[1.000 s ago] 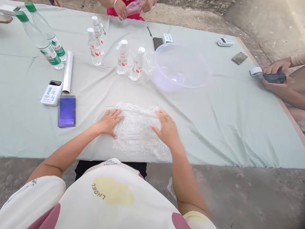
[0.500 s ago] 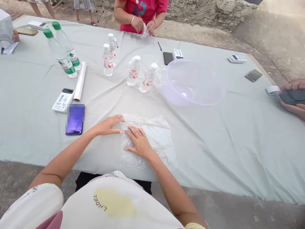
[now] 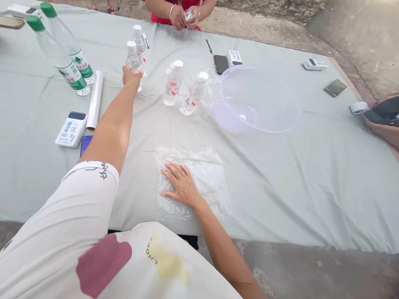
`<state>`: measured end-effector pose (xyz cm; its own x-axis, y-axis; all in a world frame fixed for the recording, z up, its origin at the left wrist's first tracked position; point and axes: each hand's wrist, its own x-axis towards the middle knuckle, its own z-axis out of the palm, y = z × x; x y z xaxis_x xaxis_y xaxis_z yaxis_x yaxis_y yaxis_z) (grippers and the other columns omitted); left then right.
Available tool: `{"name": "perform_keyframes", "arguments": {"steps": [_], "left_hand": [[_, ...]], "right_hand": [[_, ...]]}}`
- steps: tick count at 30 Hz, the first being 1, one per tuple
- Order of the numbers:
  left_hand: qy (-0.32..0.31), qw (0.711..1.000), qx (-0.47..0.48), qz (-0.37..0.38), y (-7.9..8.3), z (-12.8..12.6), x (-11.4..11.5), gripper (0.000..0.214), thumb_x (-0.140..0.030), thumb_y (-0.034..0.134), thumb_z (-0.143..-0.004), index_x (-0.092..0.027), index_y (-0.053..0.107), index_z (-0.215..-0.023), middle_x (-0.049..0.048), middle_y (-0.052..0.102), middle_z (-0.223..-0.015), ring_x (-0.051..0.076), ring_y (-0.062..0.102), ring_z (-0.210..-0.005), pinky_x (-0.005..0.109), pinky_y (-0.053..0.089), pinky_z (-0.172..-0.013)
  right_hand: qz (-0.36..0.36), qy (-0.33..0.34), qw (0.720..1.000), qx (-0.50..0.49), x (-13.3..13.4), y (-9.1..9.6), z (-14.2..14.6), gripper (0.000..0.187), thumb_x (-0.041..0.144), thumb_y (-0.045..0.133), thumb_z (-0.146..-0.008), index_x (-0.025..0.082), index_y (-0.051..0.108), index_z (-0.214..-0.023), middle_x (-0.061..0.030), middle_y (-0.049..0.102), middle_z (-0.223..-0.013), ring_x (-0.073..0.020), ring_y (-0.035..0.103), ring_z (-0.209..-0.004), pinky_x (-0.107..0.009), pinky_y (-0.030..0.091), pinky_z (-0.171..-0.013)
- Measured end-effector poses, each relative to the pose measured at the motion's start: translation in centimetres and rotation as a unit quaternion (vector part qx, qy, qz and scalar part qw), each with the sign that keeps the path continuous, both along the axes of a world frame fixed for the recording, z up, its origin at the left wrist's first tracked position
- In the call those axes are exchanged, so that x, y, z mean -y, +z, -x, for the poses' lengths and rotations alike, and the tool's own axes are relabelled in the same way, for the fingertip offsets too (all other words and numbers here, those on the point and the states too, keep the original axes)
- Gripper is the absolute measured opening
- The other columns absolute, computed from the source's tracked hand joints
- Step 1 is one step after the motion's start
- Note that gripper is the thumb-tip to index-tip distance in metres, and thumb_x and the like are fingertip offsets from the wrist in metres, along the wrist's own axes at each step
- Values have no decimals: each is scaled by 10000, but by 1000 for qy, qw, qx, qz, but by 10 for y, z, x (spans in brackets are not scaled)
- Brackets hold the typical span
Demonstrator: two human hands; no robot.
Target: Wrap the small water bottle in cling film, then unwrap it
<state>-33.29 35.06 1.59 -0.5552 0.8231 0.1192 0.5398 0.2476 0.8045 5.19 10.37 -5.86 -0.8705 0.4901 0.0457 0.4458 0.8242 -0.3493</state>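
My left hand (image 3: pixel 132 77) is stretched far forward, its fingers wrapped round a small clear water bottle (image 3: pixel 133 59) with a white cap. The bottle stands upright on the cloth, directly in front of a second white-capped bottle (image 3: pixel 140 45). My right hand (image 3: pixel 181 185) lies flat, fingers spread, on a crinkled sheet of clear plastic film (image 3: pixel 208 178) near the table's front edge. Two more small bottles stand beyond the film, one upright bottle (image 3: pixel 172 84) and one tilted bottle (image 3: pixel 193 94) with loose clear plastic about it.
A clear purplish basin (image 3: pixel 262 129) stands right of the bottles. On the left are two green-capped bottles (image 3: pixel 76 79), a film roll (image 3: pixel 95 101), a white device (image 3: pixel 71 129) and a partly hidden phone (image 3: pixel 85 143). Across the table, a person's hands (image 3: pixel 186 17) hold something white.
My left hand has left the film's edge, reached forward and closed round a small water bottle. My right hand stays flat on the film. The view has shifted slightly.
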Motion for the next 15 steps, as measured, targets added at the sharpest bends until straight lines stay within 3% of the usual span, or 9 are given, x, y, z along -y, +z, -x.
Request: {"name": "perform_keyframes", "arguments": {"steps": [3, 5, 10, 15], "left_hand": [[46, 998, 45, 27, 1, -13, 13, 428, -203, 545, -982, -48, 259, -1261, 175, 470, -1415, 108, 487, -1164, 307, 370, -1041], [22, 998, 57, 17, 1, -25, 41, 416, -222, 594, -953, -60, 327, -1228, 99, 525, -1355, 80, 500, -1124, 245, 369, -1004], [-38, 988, 148, -16, 5, -67, 150, 395, -320, 740, -830, -132, 556, -1126, 10, 659, -1105, 93, 509, -915, 282, 439, -891], [-132, 953, 271, 18, 16, -123, 258, 460, -490, 728, -740, -147, 663, -1039, 53, 700, -960, 179, 622, -871, 300, 481, -735]], "right_hand": [[7, -12, 1000, 3, 0, 1, 1, 845, 690, 607, -831, 204, 422, -1497, -120, 379, -1585, -286, 280, -1498, -493, 166, -1236], [18, -22, 1000, 5, 1, 1, 3, 909, 675, 653, -806, 185, 377, -1520, -129, 375, -1585, -284, 279, -1499, -486, 156, -1237], [51, -51, 997, 3, 5, 3, 10, 1082, 640, 735, -743, 152, 242, -1573, -166, 331, -1599, -315, 239, -1513, -515, 120, -1233], [72, -82, 994, -4, 13, 2, 20, 1252, 620, 784, -688, 123, 78, -1595, -193, 258, -1621, -338, 192, -1524, -546, 95, -1230]]}}
